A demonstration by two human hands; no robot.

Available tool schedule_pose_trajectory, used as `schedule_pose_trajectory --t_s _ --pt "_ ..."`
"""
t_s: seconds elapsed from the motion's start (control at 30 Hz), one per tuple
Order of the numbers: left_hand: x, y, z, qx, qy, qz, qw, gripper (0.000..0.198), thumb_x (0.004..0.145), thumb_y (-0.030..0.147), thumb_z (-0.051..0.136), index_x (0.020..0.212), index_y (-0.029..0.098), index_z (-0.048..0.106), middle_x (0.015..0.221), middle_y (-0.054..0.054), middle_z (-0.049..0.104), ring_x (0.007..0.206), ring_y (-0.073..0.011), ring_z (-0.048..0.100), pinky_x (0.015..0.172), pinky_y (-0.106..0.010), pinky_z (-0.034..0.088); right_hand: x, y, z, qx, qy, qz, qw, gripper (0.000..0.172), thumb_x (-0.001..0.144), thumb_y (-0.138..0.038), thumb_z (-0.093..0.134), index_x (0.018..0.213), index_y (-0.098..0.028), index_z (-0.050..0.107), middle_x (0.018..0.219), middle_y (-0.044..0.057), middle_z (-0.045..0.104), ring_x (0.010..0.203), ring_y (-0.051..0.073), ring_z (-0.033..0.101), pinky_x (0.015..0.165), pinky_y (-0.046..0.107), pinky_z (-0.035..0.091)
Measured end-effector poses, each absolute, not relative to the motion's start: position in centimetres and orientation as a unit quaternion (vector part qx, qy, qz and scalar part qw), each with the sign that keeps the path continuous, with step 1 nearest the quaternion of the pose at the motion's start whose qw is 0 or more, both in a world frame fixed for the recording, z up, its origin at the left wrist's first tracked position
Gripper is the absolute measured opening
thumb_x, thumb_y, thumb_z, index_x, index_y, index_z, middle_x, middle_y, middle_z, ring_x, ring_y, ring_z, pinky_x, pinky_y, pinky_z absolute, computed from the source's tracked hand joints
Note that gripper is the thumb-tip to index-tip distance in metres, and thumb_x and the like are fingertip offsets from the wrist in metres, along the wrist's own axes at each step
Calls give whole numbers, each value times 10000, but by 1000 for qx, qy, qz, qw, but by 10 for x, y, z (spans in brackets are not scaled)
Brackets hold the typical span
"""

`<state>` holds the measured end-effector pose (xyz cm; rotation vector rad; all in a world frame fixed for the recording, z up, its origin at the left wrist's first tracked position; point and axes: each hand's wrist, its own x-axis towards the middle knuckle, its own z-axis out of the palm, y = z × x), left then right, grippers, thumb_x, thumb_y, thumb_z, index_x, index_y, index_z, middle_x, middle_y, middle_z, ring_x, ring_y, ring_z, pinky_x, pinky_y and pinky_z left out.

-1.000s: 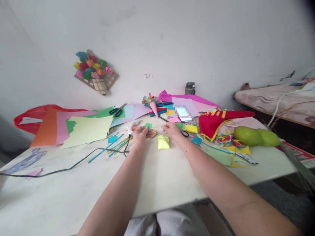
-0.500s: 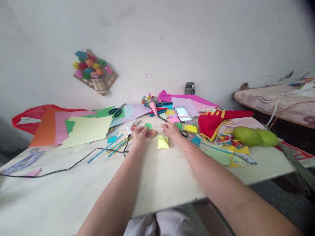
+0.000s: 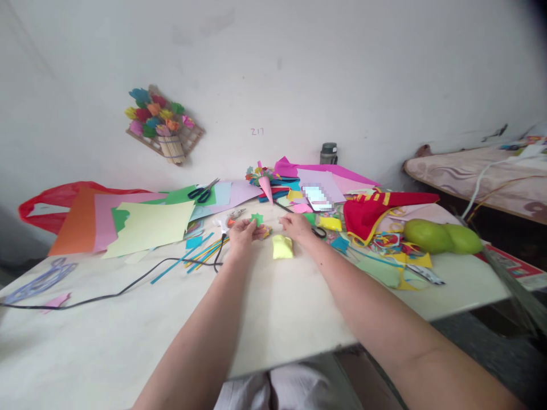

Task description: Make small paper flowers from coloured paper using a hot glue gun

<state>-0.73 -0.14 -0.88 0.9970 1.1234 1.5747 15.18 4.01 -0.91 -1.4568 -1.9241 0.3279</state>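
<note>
My left hand [image 3: 244, 232] is closed on a small green paper cutout [image 3: 257, 218] with pointed edges, held up between thumb and fingers. Some small colourful bits show under those fingers, too small to name. To the right, my right hand [image 3: 296, 225] has its fingers pinched together; whatever they hold, if anything, is too small to make out. A soft yellow packet [image 3: 282, 247] lies on the table between my wrists. Beside my left hand is a white glue gun [image 3: 223, 223] with a black cord. A pink paper cone [image 3: 265, 189] stands just beyond both hands.
Coloured paper sheets [image 3: 149, 225] and scissors [image 3: 203, 191] lie at the left, with paper strips [image 3: 205, 253] nearer. A phone [image 3: 317, 197], a red cloth [image 3: 367, 215], green fruit [image 3: 442, 236] and a cutter [image 3: 425, 274] are at the right. The cord [image 3: 123, 292] crosses the table.
Hardly anything differs. Both hands keep their places and the green paper stays in my left hand; the whole view has shifted very slightly.
</note>
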Motion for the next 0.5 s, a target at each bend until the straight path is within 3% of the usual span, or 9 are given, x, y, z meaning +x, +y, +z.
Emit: schedule_pose_trajectory --t_s 0.23,0.5 --pt "-7 -2 -9 415 454 640 461 250 631 326 661 696 130 520 627 -56 654 539 -155 627 519 -244 503 151 39 -9 -576 -732 112 345 381 778 -476 438 644 -185 644 607 25 630 592 126 546 504 216 325" --pt "-6 -1 -8 416 456 639 459 242 640 322 653 695 130 516 601 -48 649 532 -158 629 508 -236 504 151 38 -9 -571 -734 129 345 198 729 -352 538 733 -206 671 741 23 671 687 144 572 567 223 363"
